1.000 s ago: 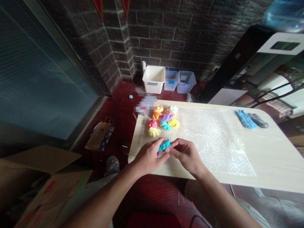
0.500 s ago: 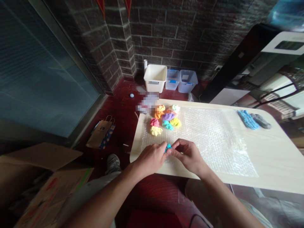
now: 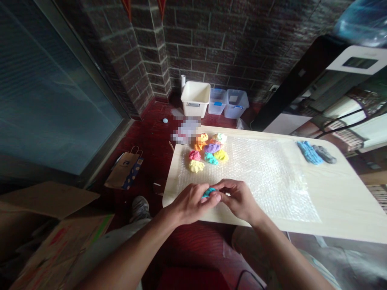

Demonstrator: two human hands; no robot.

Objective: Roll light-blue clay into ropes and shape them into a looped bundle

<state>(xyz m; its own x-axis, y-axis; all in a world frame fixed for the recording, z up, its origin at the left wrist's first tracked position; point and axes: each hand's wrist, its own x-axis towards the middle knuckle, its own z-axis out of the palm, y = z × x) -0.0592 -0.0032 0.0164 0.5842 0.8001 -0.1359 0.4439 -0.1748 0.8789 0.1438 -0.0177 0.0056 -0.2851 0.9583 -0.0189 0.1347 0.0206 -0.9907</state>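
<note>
My left hand (image 3: pixel 193 201) and my right hand (image 3: pixel 237 197) meet above the near edge of the table. Between their fingers is a small teal lump, soft like modelling clay (image 3: pixel 208 192), partly covered by the fingers. My left hand wraps round it from the left. On the other side, my right thumb and fingers pinch at its edge. Beyond my hands lie several crumpled soft lumps: a pale yellow lump (image 3: pixel 196 166), a red lump (image 3: pixel 194 155), a turquoise lump (image 3: pixel 211 158), a purple lump (image 3: pixel 213 148), a bright yellow lump (image 3: pixel 221 155) and an orange lump (image 3: pixel 200 144).
Bubble wrap (image 3: pixel 266 177) covers much of the pale table (image 3: pixel 341 201). A blue twisted piece (image 3: pixel 310 152) and a grey one (image 3: pixel 325 154) lie at the right. On the floor stand a cream bin (image 3: pixel 196 98), clear boxes (image 3: pixel 236 104), a paper bag (image 3: pixel 123 169) and an opened carton (image 3: pixel 60 241).
My left thumb has come forward across the teal lump, and my left hand has opened somewhat around it. The right hand stays at its edge. The view has shifted slightly.
</note>
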